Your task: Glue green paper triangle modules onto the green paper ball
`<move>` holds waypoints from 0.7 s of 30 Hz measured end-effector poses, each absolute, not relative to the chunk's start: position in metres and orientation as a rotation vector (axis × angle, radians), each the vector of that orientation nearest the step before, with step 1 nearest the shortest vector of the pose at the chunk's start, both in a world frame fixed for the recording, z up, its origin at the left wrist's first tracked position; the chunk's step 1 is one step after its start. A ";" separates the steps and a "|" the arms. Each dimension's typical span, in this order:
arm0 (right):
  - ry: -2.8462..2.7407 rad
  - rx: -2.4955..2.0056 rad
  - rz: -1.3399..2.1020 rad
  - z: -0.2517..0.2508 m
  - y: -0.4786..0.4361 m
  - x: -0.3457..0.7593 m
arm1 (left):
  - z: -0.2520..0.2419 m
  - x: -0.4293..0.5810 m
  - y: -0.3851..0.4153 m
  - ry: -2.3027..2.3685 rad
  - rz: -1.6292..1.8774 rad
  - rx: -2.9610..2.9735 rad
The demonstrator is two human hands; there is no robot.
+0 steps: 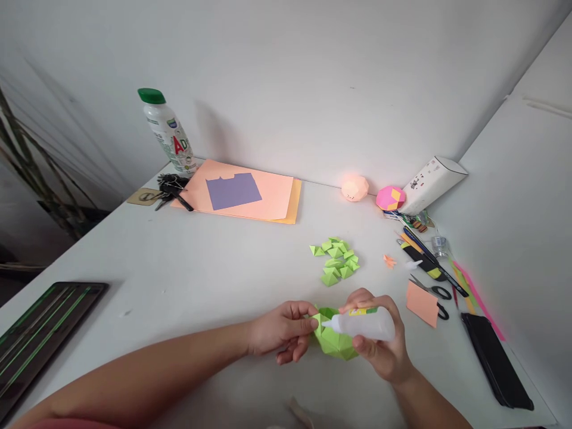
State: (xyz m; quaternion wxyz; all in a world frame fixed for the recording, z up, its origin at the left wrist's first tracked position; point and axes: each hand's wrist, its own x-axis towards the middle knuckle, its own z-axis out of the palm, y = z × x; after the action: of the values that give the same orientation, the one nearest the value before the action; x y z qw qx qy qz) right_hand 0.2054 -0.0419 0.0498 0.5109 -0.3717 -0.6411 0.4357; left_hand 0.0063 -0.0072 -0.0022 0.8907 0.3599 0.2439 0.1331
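Observation:
My right hand [382,342] is wrapped round a white glue bottle [369,324], tipped on its side with its nozzle pointing left. The nozzle tip lies at the edge of a green folded-paper ball [335,345], which is open at the top. Thumb and fingers of my left hand [288,330] pinch the ball's left rim. Part of the ball is hidden behind the bottle and my right hand. Beyond it on the table lies a loose cluster of small green folded-paper pieces [335,262].
Orange paper sheets [277,196] and a white bottle [172,134] stand at the back left. Two paper balls, one peach [354,188] and one pink [390,198], sit by the wall. At right are scissors [440,292], pens [429,253] and a black case [496,360]. A tablet [44,339] lies left.

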 end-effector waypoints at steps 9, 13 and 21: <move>-1.577 -0.912 1.036 0.047 -0.043 0.208 | -0.002 0.007 -0.008 0.519 0.285 0.739; -1.587 -0.918 1.031 0.047 -0.044 0.208 | -0.003 0.007 -0.008 0.515 0.283 0.740; -1.568 -0.925 0.984 0.048 -0.043 0.208 | -0.003 0.006 -0.008 0.511 0.272 0.757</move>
State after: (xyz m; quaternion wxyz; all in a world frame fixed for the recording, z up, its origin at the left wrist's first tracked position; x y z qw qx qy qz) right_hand 0.2078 -0.0426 0.0483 0.5107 -0.3841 -0.6515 0.4089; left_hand 0.0060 -0.0080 -0.0030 0.8886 0.3645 0.2458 0.1308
